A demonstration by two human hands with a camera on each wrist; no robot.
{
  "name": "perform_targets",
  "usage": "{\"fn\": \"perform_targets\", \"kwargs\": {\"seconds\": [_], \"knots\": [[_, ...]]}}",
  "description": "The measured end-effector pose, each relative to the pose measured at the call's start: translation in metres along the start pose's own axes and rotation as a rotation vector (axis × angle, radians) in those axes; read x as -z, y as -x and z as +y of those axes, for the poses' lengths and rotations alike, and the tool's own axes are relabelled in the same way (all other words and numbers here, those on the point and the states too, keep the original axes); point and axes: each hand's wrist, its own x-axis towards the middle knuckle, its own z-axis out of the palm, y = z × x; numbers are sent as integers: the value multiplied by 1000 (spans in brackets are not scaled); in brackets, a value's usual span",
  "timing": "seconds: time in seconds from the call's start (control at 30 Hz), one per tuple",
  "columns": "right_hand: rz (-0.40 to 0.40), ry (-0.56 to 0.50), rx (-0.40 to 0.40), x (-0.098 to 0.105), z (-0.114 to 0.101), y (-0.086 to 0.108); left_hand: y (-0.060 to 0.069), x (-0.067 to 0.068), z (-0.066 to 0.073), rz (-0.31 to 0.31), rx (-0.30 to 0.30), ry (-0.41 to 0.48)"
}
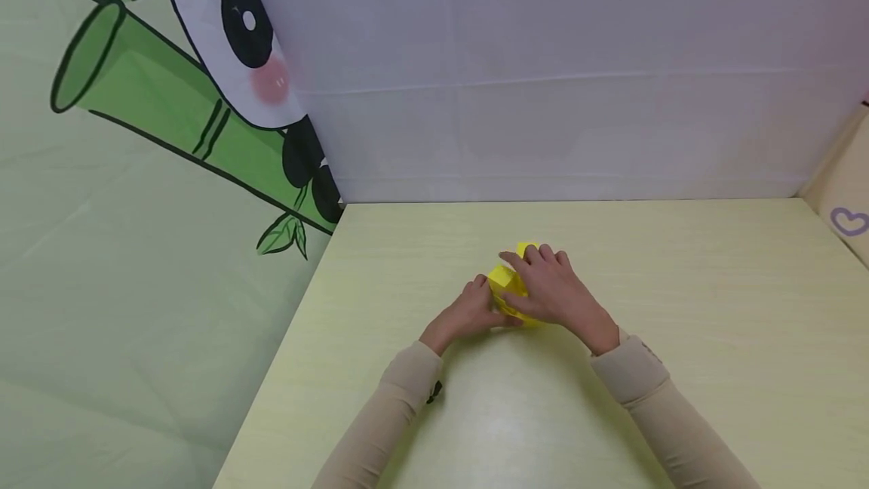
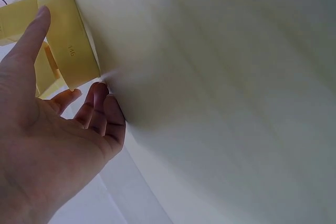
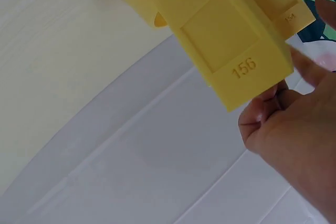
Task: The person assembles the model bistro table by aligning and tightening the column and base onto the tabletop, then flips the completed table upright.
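Note:
Near the middle of the table, a yellow block piece (image 1: pixel 504 278) made of several boxy parts sits between both hands. Raised numbers mark it: "156" on one face (image 3: pixel 220 35) in the right wrist view, "146" on another (image 2: pixel 73 45) in the left wrist view. My left hand (image 1: pixel 474 309) grips its left and near side, thumb against a face and other fingers curled by its edge. From the right, my right hand (image 1: pixel 560 289) reaches over and holds it, covering much of it. Whether the parts are joined or separate, I cannot tell.
The pale table (image 1: pixel 679 285) runs back to a white cloth backdrop (image 1: pixel 543 134). Green cloth with a printed bamboo stalk (image 1: pixel 156 89) hangs at the left. A panel with a purple heart (image 1: pixel 849 222) stands at the right edge.

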Motion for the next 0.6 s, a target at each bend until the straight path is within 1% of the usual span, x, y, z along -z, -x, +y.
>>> {"fn": "perform_targets", "kwargs": {"seconds": [0.07,0.13,0.3,0.47,0.6], "knots": [[-4,-7,38,0,1,0,0,0,0,-1,5,-5],[3,21,42,0,2,-1,0,0,0,0,13,-19],[32,132,-41,-1,4,-2,-2,-2,1,1,37,-55],[12,147,-83,0,4,-2,-2,-2,1,3,47,-64],[-22,142,-140,4,4,0,-2,-2,2,4,44,-71]]}}
